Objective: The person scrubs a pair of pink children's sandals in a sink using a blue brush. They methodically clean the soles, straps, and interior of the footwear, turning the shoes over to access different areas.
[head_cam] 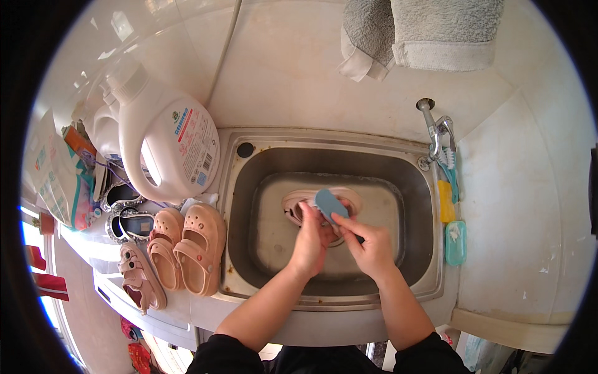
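Observation:
A pale pink shoe [292, 202] is over the shallow water of the stainless-steel sink [327, 161], turned sideways. My left hand [309, 248] grips its near side, thumb on top, and hides part of the opening. In my right hand [371, 248] is a blue-backed scrubbing brush [331, 204], slanted over the middle of the shoe. The brush's bristles are hidden beneath its back, and my fingers cover much of its handle end.
Left of the sink stand peach clogs [198, 252], a pink child's sandal [140, 276], studded shoes [128, 222] and a large white detergent jug [168, 140]. A chrome faucet [437, 135], yellow soap [446, 201] and a turquoise soap dish [455, 243] line the right side. Grey towels [444, 32] hang above.

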The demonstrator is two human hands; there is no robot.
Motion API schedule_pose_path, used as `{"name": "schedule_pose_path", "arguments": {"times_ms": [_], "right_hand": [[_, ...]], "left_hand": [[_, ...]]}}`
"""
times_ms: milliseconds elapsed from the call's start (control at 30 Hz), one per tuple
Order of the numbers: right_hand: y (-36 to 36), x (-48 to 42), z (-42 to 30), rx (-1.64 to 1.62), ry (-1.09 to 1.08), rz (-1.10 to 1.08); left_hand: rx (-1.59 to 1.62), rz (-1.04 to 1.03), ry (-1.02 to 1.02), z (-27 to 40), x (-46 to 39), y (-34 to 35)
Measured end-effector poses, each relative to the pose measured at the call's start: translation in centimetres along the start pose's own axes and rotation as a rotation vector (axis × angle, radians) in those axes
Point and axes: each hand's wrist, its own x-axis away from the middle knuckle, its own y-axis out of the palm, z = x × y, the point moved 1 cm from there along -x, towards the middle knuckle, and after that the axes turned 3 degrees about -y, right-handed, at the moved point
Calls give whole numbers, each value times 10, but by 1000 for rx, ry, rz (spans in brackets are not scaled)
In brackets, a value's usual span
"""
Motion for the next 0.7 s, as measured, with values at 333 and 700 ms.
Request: {"name": "schedule_pose_path", "arguments": {"times_ms": [333,700], "right_hand": [[3,2,5,-25,71,8],[1,2,1,-5,21,-106]], "left_hand": [[-70,-3,-12,2,2,3],[62,106,-45,11,1,0]]}}
